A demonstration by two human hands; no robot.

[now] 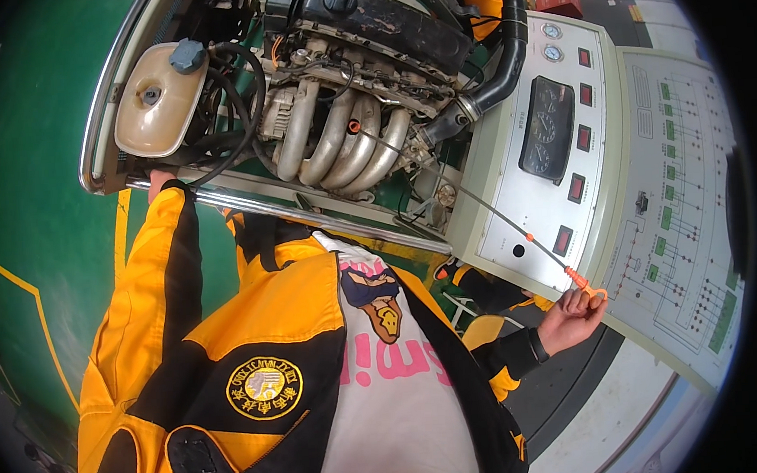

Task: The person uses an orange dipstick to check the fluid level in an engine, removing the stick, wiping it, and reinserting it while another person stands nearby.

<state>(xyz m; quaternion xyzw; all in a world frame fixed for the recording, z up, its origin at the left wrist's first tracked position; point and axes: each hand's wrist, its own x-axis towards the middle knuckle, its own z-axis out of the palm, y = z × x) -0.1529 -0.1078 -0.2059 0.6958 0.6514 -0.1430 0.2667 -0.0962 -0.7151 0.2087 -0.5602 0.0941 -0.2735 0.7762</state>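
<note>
My right hand, out to the right, is closed on the orange looped handle of a dipstick. Its long thin rod slants up and left over the engine to an orange ring above the silver intake pipes. Whether the tip is inside that opening, I cannot tell. My left hand grips the chrome rail at the front of the engine stand, its fingers partly hidden. Just beyond that hand sits a yellowed coolant tank with a blue cap.
The engine's black cover lies beyond the pipes. A thick black hose curves down to its right. Right of the engine stands a pale panel with gauges, beside a wiring-diagram board. Part of another person shows below the panel.
</note>
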